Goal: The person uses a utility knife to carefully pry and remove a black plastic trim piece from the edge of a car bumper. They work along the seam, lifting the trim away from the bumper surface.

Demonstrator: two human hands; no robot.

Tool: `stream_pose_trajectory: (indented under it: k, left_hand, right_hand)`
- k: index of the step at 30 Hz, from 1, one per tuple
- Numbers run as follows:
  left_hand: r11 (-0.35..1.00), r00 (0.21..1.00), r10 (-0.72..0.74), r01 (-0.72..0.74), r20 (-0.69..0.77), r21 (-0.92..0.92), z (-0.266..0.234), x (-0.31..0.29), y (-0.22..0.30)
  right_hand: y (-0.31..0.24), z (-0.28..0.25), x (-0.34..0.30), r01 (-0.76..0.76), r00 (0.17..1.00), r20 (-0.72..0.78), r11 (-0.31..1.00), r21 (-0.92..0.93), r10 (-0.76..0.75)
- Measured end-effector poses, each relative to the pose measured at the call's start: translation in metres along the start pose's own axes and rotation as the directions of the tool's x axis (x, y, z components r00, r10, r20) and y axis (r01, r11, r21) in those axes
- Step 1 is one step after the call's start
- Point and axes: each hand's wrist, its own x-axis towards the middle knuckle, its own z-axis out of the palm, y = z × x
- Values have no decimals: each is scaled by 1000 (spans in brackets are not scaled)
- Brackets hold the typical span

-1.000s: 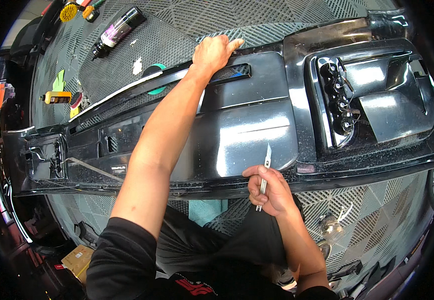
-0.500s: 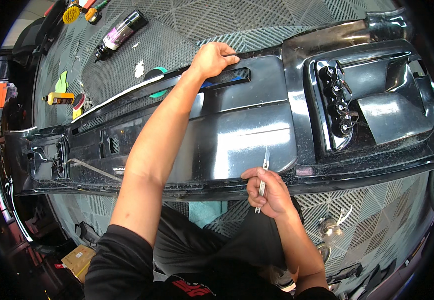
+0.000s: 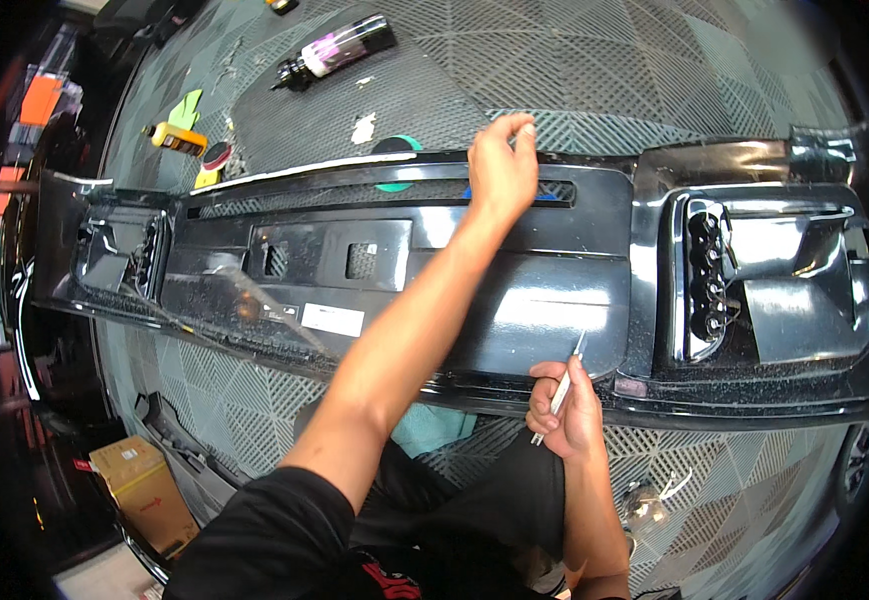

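Note:
A long black car panel lies across in front of me, its surface glossy. My left hand is at the panel's far edge, above a long narrow slot. Its fingers point away and are drawn together with the thumb; anything between them is too small or hidden to tell. Near the panel's front edge, my right hand grips a slim craft knife like a pen. The blade points away from me, over the shiny lower right part of the panel.
A row of wired bulb sockets sits in the panel's right recess. Beyond the panel lie a black spray bottle, a yellow bottle and a green round pad. A teal cloth and a cardboard box are on the near side.
The view has shifted, so the panel appears lower and further right. My left hand has turned, its fingers now pointing away instead of along the edge. The knife stays in my right hand.

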Motion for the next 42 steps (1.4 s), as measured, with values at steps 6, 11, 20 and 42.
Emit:
stream_pose_trajectory:
  k: [6,11,20,42]
  left_hand:
    - [948,936,229,-152,267,-279,-142,-174,65]
    - [997,978,16,-31,208,68,-287,-272,5]
    - [33,165,-188,986,-968,162,-454,-313,-264]
    - [-173,124,-176,973,-977,154,-429,-316,-325]
  right_hand:
    - [-7,15,-11,52,995,92,994,-94,-43]
    - [-61,53,-18,290,954,163,646,-706,-251]
    - [-169,173,119,519,740,597,-302,-800,-311]
    - [-100,258,297,412,778,624,-812,-414,76]
